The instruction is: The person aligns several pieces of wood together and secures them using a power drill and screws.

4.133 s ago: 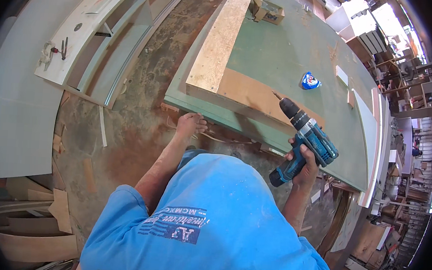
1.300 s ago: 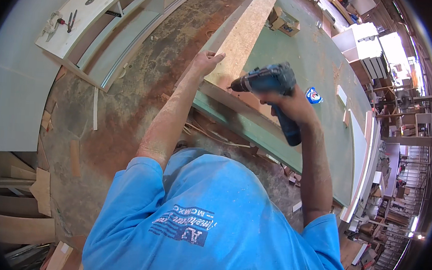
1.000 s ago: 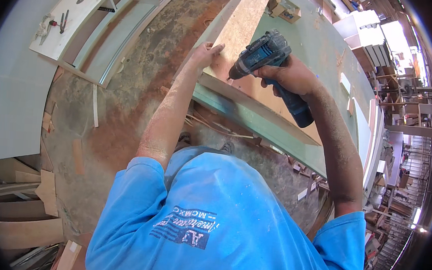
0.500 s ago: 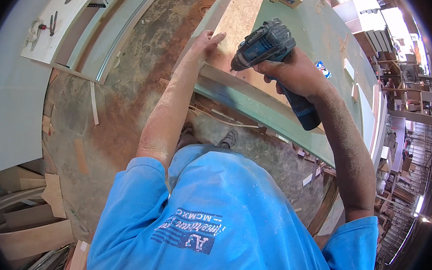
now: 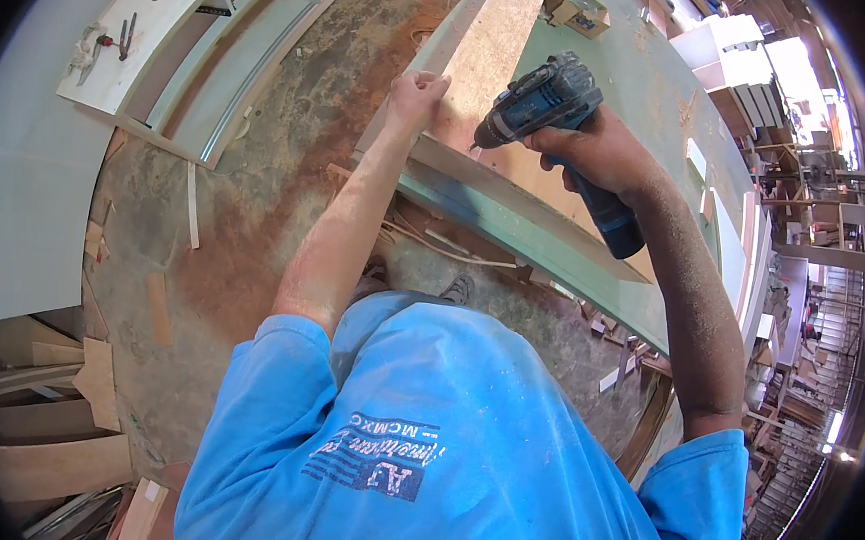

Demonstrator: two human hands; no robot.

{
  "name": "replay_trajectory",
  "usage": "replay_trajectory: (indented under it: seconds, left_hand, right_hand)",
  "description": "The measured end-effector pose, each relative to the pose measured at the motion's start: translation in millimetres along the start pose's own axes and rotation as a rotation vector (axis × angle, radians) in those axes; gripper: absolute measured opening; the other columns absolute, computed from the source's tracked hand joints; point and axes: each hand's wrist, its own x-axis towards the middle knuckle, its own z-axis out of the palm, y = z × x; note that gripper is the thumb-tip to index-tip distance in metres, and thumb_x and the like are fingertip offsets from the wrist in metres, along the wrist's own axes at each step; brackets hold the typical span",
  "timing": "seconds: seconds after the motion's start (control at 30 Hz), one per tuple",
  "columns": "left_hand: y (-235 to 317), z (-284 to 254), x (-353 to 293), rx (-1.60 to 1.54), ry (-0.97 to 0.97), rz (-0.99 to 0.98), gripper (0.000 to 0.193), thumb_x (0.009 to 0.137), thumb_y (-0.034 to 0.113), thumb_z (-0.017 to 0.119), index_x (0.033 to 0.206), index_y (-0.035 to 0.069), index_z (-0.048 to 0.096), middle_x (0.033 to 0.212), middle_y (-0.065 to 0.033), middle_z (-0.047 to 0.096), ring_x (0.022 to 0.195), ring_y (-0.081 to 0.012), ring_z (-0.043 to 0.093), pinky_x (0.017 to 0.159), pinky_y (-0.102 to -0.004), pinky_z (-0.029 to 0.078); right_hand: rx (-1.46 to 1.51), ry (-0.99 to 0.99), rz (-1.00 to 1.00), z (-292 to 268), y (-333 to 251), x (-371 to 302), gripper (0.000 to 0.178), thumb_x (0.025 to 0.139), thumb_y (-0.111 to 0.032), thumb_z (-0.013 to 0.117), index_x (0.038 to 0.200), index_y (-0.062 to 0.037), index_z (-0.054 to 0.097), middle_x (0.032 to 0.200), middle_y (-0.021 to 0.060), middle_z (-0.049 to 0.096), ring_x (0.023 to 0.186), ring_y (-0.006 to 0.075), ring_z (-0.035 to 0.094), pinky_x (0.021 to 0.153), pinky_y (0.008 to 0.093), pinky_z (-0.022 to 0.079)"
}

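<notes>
My right hand point(image 5: 601, 151) is wrapped round the grip of a dark blue cordless drill point(image 5: 540, 102), its battery end hanging below the wrist. The drill is tilted, and its nose points down to the left, with the tip close to the front edge of a pale wooden board point(image 5: 488, 43). I cannot tell whether the tip touches the wood. Beside the nose, my left hand point(image 5: 417, 98) rests at the board's left edge with its fingers curled in. Whatever those fingers hold, if anything, is hidden. A long wooden front piece point(image 5: 538, 202) runs along the board's near side.
The wood lies on a green worktop point(image 5: 635, 104) with a small open box point(image 5: 581, 15) at the back. On the left stands a pale cabinet frame point(image 5: 220, 75), with pliers point(image 5: 127, 36) on its panel. Offcuts point(image 5: 48, 454) are heaped at lower left.
My left hand has curled its fingers in; its thumb and fingers lay stretched over the board's edge before. The drill stays near the same spot on the wood. The whole view has shifted slightly.
</notes>
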Motion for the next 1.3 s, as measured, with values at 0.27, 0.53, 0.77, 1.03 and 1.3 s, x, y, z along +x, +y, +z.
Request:
replay_trajectory:
  seconds: [0.27, 0.53, 0.77, 1.03, 1.3]
  left_hand:
    - [42.0, 5.8, -100.7, 0.573, 0.056, 0.474, 0.032, 0.087, 0.016, 0.078, 0.116, 0.004, 0.075, 0.11, -0.0105, 0.072, 0.095, -0.0243, 0.069, 0.088, -0.0367, 0.055]
    - [39.0, 24.0, -121.8, 0.773, -0.094, 0.442, 0.023, 0.085, 0.02, 0.08, 0.106, 0.009, 0.079, 0.107, -0.0093, 0.068, 0.11, -0.0282, 0.066, 0.1, -0.042, 0.052]
    - [26.9, 29.0, -114.5, 0.88, -0.032, 0.502, 0.019, 0.085, 0.025, 0.082, 0.101, 0.014, 0.082, 0.104, -0.0088, 0.066, 0.114, -0.0291, 0.062, 0.101, -0.0452, 0.049]
    - [28.7, 31.2, -116.1, 0.845, 0.007, 0.474, 0.016, 0.084, 0.027, 0.083, 0.096, 0.016, 0.084, 0.099, -0.0079, 0.064, 0.111, -0.0287, 0.062, 0.1, -0.0437, 0.049]
    - [29.9, 30.5, -115.1, 0.83, -0.008, 0.481, 0.013, 0.084, 0.028, 0.084, 0.092, 0.018, 0.084, 0.096, -0.0066, 0.064, 0.106, -0.0276, 0.063, 0.099, -0.0423, 0.049]
  right_hand:
    - [-0.005, 0.016, -0.032, -5.5, 10.8, -1.6, 0.033, 0.089, -0.021, 0.076, 0.118, -0.005, 0.071, 0.09, 0.0089, 0.072, 0.076, 0.0137, 0.068, 0.058, 0.0309, 0.058]
    - [0.015, 0.011, -0.075, -7.8, 4.3, -8.9, 0.035, 0.088, -0.019, 0.077, 0.12, -0.0063, 0.071, 0.099, 0.0081, 0.074, 0.083, 0.0137, 0.071, 0.059, 0.0306, 0.059]
    - [0.007, 0.048, -0.146, -5.5, 12.7, -7.1, 0.036, 0.087, -0.022, 0.078, 0.119, -0.0059, 0.072, 0.093, 0.0086, 0.074, 0.076, 0.0139, 0.07, 0.059, 0.0308, 0.059]
    - [-0.057, 0.022, -0.067, -8.3, 7.4, -5.9, 0.036, 0.088, -0.022, 0.079, 0.12, -0.0072, 0.071, 0.093, 0.0075, 0.073, 0.076, 0.0138, 0.069, 0.06, 0.0314, 0.057]
    - [0.004, 0.037, -0.137, -7.3, 13.4, -9.7, 0.039, 0.086, -0.025, 0.079, 0.12, -0.0062, 0.072, 0.099, 0.0094, 0.075, 0.082, 0.0149, 0.071, 0.062, 0.032, 0.06]
